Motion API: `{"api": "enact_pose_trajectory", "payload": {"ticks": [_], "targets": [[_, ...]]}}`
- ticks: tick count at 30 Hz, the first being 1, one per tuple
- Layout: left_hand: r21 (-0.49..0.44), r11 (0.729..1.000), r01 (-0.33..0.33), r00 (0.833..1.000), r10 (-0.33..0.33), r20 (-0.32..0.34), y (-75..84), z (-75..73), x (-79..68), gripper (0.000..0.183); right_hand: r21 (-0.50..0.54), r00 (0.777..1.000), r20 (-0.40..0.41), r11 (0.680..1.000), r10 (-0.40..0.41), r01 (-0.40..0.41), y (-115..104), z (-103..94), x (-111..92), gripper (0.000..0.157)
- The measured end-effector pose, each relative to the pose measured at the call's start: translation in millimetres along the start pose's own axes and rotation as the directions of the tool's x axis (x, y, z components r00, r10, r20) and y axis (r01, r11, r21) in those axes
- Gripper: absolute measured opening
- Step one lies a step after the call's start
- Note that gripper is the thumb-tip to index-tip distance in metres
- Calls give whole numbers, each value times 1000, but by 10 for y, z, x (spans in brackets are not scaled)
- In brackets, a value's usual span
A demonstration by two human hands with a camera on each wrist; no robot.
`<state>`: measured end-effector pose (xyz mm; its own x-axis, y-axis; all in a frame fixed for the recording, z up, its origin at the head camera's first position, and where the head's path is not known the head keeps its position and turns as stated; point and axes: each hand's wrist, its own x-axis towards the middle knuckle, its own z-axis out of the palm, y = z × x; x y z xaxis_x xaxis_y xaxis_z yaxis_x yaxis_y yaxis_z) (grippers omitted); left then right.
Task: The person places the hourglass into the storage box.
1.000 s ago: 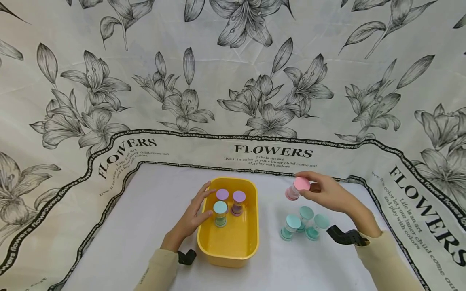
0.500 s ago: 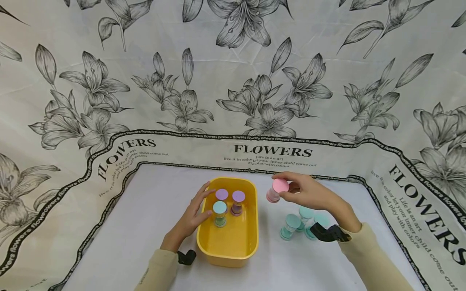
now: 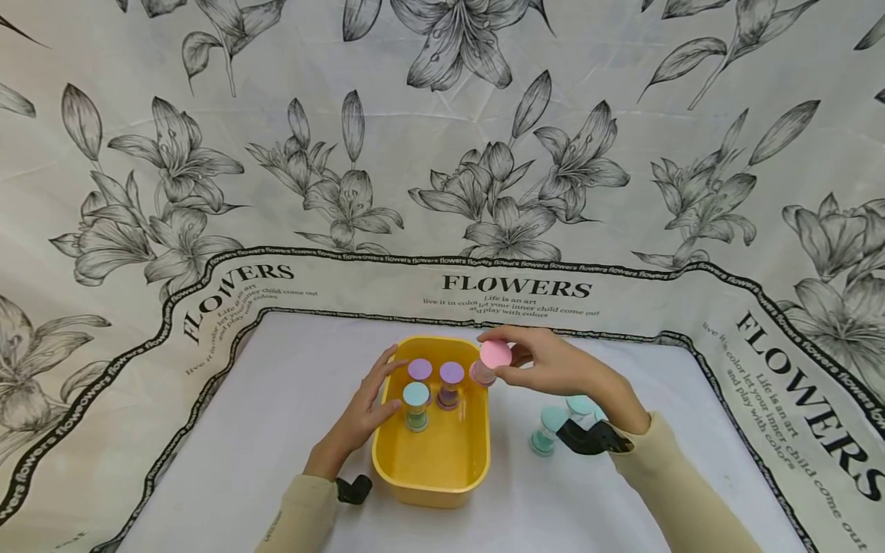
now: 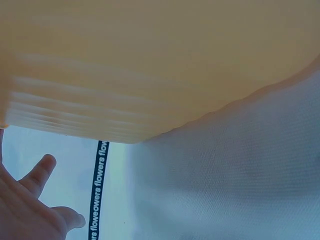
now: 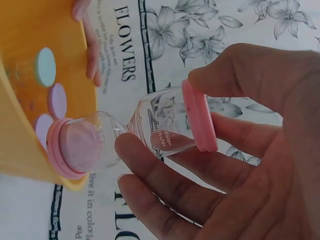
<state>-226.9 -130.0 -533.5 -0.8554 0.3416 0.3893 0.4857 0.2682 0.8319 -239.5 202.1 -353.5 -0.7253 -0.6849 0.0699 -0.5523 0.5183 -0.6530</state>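
Observation:
In the head view my right hand (image 3: 553, 362) grips a pink-capped sand timer (image 3: 495, 355) over the right rim of the yellow tub (image 3: 432, 461). Up close in the right wrist view, thumb and fingers hold the clear glass sand timer (image 5: 170, 120) by its pink end and middle. My left hand (image 3: 362, 403) rests on the tub's left rim, its fingers spread fairly straight. Two purple-capped sand timers, one at the left (image 3: 419, 369) and one at the right (image 3: 452, 375), stand inside the tub with a light-blue-capped sand timer (image 3: 416, 395).
Teal sand timers (image 3: 551, 421) stand on the white tabletop (image 3: 553, 499) right of the tub, partly covered by the right wrist's black strap mount (image 3: 591, 438). A flower-printed cloth (image 3: 359, 284) rises around the table's back and sides.
My right hand has carried the pink sand timer leftward, from above the table to the tub's right rim. My left hand has stayed at the tub's left side.

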Motion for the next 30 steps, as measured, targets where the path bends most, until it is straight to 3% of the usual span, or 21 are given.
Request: {"api": "enact_pose_trajectory", "payload": {"ticks": [9, 18, 30], "targets": [[-17, 1000, -12, 1000, 12, 2, -59, 3, -1, 58, 82, 993, 95, 995, -70, 62, -84, 193, 211, 44], [-11, 1000, -2, 1000, 2, 2, -50, 8, -4, 59, 90, 979, 202, 996, -2, -16, -45, 336, 386, 36], [-18, 1000, 0, 1000, 0, -1, -28, 10, -10, 60, 49, 949, 316, 999, -10, -6, 113, 520, 558, 36]]}}
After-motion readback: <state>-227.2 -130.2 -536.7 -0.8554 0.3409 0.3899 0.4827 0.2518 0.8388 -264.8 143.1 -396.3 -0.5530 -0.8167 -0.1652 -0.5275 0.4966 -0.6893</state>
